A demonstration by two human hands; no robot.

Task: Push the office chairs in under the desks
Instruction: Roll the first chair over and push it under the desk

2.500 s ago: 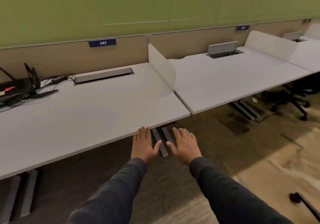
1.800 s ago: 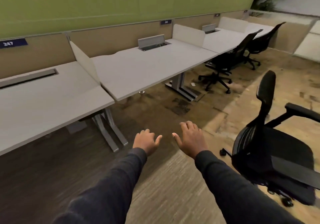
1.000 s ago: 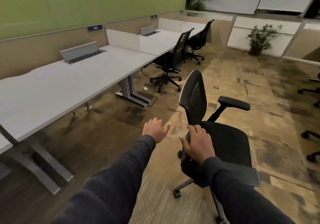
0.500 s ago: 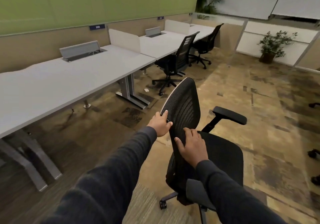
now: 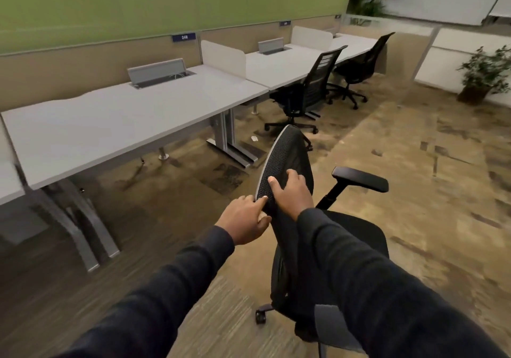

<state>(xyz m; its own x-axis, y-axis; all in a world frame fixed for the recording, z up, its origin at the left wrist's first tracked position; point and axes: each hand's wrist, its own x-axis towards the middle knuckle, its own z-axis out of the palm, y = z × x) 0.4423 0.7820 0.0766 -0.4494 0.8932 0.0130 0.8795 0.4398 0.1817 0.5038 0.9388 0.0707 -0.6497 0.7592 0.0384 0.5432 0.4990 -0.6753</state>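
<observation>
A black mesh office chair [image 5: 287, 158] stands on the carpet in front of me, its backrest edge toward me and its seat off to the right. My left hand [image 5: 243, 222] grips the left rim of the backrest. My right hand [image 5: 290, 189] is wrapped over the backrest from the other side. The white desk [image 5: 116, 119] numbered 248 lies to the left of the chair, with open floor beneath it. Two more black chairs [image 5: 309, 86] [image 5: 359, 64] sit partly under the desks farther along the row.
Grey metal desk legs [image 5: 229, 136] [image 5: 80, 225] stand on either side of the bay under the desk. A low divider [image 5: 222, 56] separates the desks. A potted plant [image 5: 481, 78] stands at the far right by the white wall. Carpet stretches off to the right.
My view swung right from the empty desk to the loose chair. Both hands reached out and took hold of its backrest, and the chair has turned slightly closer to me.
</observation>
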